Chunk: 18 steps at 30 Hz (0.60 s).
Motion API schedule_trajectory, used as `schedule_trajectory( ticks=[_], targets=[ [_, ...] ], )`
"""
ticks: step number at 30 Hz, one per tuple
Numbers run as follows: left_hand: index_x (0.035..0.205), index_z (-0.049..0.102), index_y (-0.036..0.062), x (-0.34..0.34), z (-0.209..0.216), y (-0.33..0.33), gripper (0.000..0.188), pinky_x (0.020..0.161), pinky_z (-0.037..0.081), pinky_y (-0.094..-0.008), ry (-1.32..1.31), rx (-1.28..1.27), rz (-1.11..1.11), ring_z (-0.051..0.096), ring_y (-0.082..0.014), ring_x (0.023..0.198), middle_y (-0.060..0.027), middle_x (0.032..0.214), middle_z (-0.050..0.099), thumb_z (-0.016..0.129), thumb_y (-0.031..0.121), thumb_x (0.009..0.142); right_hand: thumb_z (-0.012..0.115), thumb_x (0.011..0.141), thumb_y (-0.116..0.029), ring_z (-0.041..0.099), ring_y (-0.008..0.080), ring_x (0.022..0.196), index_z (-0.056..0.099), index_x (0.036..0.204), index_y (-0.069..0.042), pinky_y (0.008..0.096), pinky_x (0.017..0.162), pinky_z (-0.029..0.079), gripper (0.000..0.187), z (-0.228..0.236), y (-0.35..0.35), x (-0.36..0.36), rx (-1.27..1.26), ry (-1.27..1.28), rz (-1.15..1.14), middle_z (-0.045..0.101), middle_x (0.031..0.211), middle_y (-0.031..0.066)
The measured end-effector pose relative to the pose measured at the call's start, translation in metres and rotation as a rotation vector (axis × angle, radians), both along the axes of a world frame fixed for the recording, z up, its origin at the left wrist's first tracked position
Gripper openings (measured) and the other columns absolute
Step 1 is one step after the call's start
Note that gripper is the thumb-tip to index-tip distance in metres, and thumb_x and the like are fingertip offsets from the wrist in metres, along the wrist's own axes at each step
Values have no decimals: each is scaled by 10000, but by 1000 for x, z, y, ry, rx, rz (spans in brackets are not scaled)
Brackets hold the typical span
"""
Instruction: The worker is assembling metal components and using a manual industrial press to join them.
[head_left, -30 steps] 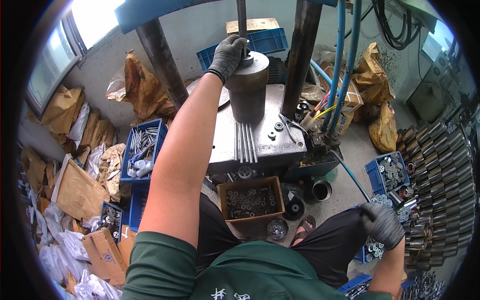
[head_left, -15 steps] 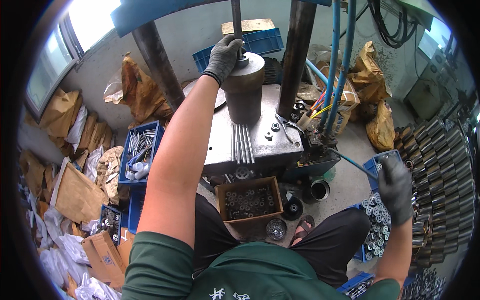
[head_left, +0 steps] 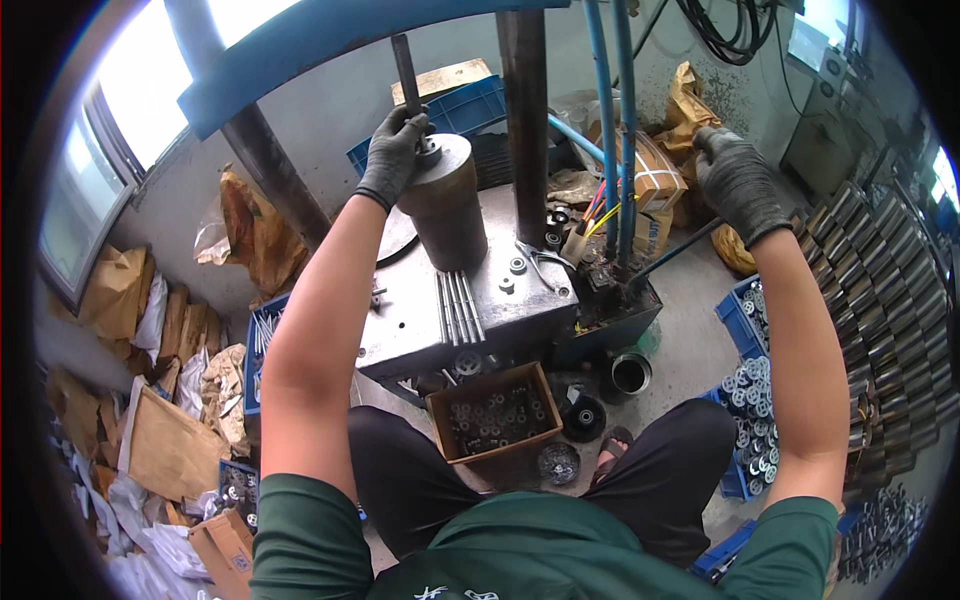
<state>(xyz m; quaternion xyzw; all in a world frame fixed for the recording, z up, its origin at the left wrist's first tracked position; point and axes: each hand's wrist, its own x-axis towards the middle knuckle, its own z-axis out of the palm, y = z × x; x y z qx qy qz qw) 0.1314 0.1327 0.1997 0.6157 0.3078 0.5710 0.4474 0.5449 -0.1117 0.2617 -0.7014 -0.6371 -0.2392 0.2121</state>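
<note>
My left hand (head_left: 396,152), in a dark grey glove, has its fingers closed around the lower end of an upright metal rod (head_left: 406,75). That end meets a small dark ring (head_left: 429,153) on top of a thick steel cylinder (head_left: 446,212). The cylinder stands on a metal press table (head_left: 400,330). My gloved right hand (head_left: 742,188) is raised at the right, closed on the outer end of a lever (head_left: 678,248); the grip itself is partly hidden. Several thin steel rods (head_left: 460,308) lie side by side before the cylinder, with pliers (head_left: 541,268) and small bearings (head_left: 517,266) to their right.
A box of small metal parts (head_left: 493,412) sits on the floor between my legs. Steel posts (head_left: 524,130) and blue hoses (head_left: 627,130) rise around the table. Blue crates of pulley-like parts (head_left: 748,405) and stacked metal tubes (head_left: 880,320) line the right; paper packages (head_left: 175,440) lie left.
My right hand has swung up and away from me, and the lever has risen with it. My left hand stays at the rod on the cylinder. The whole view has shifted.
</note>
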Motion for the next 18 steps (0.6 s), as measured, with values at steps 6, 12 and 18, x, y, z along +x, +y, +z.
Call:
schedule_trajectory(
  ticks=[6,12,18],
  targets=[
    [1318,634,18,18,-15,-72,321,867,529,-275,15,437,101,644,-113,955,-19,1056,710,694,121,1020,643,988,-301,729,382,1046,748,1152,-52,473,955,572,316,4,-8,-4,-53,16,3,752,1098,218],
    [1275,625,44,44,-110,-198,458,731,556,-314,-245,172,-247,643,-155,786,-34,1006,663,641,454,1071,691,997,-338,719,413,950,741,990,3,483,852,565,345,0,-24,-11,-38,149,96,741,971,242],
    [938,656,77,67,-195,-289,570,570,582,-370,-315,-828,-99,586,-178,543,3,628,563,547,624,1056,722,963,-303,727,398,894,739,977,14,462,813,563,317,-7,-52,-14,-58,184,133,738,936,239]
  ],
)
